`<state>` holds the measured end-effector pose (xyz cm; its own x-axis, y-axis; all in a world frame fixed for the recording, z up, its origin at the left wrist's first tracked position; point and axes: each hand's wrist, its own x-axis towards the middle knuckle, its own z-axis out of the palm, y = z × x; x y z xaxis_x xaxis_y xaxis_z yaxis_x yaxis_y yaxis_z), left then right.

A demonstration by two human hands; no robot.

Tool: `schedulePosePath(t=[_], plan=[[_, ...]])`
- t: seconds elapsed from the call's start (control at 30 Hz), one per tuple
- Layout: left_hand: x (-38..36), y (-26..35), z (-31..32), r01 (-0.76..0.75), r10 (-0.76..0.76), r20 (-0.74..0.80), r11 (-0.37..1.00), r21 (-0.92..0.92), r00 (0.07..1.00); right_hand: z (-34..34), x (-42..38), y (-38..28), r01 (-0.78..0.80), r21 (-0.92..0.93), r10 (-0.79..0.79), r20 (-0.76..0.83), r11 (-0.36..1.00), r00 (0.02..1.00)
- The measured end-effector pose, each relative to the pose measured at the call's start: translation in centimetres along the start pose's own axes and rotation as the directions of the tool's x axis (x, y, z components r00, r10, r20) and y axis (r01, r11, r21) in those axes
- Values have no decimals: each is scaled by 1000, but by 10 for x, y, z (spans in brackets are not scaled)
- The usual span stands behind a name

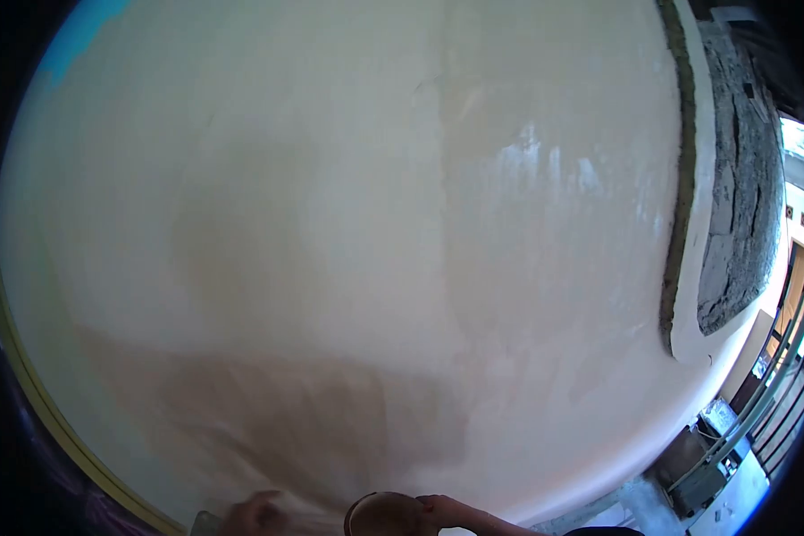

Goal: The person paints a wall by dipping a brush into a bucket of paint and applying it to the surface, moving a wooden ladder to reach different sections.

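Observation:
At the bottom edge of the view, my right hand (438, 512) grips the rim of a round brown bowl (386, 515). Its inside looks dark, and I cannot make out what it holds. My left hand (254, 513) is low at the wall, left of the bowl, with its fingers curled. Whatever those fingers hold, if anything, is blurred and partly cut off by the frame. Both hands are in front of a large beige plastered wall (357, 223). A darker, damp-looking patch (330, 411) spreads over the wall just above them.
A yellowish strip (62, 447) borders the wall at the lower left. At the right, a groove (683, 179) runs beside rough grey masonry (737, 196). Lower right are a metal railing (768, 393), a dark box-like object (695, 487) and a grey floor (639, 509).

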<state>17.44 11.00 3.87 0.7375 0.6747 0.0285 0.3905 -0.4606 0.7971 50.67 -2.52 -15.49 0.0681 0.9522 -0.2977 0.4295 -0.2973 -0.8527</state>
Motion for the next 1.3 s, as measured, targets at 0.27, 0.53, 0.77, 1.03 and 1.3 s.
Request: schedulePosePath(t=[0.27,0.53,0.77,1.03,1.3], plan=[[71,-23,75,349,-318,343,937,-30,884,-22,-17,-55,286,-221,-305,-54,932,951],[86,-94,91,80,-56,294,994,-70,954,-15,-2,-79,101,178,-65,-200,979,978],[69,-86,95,260,-226,188,949,-179,956,-8,-29,-117,163,484,-214,53,860,975],[100,-127,105,235,-214,161,965,-119,963,5,22,-43,-115,-550,-77,-313,827,947],[85,-78,85,238,-230,68,957,-163,971,4,-15,-102,193,-602,-539,-469,775,699]])
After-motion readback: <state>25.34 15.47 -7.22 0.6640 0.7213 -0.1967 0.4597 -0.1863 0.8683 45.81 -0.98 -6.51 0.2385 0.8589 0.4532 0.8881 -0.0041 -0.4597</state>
